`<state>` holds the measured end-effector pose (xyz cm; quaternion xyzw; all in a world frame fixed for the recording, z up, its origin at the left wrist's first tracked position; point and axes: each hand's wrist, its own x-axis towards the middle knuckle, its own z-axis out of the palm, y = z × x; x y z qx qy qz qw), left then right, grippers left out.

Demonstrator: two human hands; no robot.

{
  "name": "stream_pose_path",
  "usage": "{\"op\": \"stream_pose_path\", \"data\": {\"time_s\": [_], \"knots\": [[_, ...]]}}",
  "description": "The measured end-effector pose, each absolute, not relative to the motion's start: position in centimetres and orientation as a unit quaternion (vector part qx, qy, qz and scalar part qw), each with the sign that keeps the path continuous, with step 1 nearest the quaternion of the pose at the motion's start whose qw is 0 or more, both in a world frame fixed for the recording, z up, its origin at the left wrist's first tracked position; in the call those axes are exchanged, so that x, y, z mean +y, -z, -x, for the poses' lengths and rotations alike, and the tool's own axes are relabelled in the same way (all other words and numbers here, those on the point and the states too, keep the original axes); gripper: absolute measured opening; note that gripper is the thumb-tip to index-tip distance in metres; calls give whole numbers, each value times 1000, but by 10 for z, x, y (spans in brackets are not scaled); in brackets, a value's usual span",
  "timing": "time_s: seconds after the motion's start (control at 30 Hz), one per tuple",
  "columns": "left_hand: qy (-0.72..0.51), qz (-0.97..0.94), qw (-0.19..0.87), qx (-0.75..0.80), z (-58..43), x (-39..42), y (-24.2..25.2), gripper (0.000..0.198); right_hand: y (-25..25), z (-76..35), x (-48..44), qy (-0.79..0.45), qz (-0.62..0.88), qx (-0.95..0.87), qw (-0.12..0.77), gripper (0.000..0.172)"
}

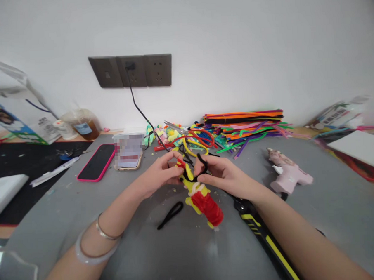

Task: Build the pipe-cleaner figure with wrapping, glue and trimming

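At the figure (209, 206), curled hands (157, 174) (226, 176)

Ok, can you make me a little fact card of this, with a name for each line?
Left hand: gripping the top of a red-and-yellow fuzzy figure
Right hand: pinching a black fuzzy strip by the figure's top
In front of left hand's wrist: folded black fuzzy piece on the gray table
Left side: pink-edged phone
By the wall: colorful fuzzy stick pile
Under right arm: black-and-yellow tool
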<state>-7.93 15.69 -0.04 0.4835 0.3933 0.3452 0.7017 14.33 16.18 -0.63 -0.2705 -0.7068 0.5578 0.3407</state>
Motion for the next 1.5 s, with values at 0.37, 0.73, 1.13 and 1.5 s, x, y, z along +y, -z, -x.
{"op": "stream_pose_path", "data": {"time_s": [0.37,0.73,1.13,1.5], "knots": [[-346,-452,723,391,77,156,-2,31,-2,-141,160,-568,281,-707,314,41],[-355,-448,730,375,76,155,-3,30,2,-138,160,-556,307,-699,329,45],[-376,-453,716,376,80,158,2,29,8,-144,163,-576,320,-637,401,48],[-388,-443,718,372,80,159,4,34,13,-139,165,-618,321,-598,397,47]]}}
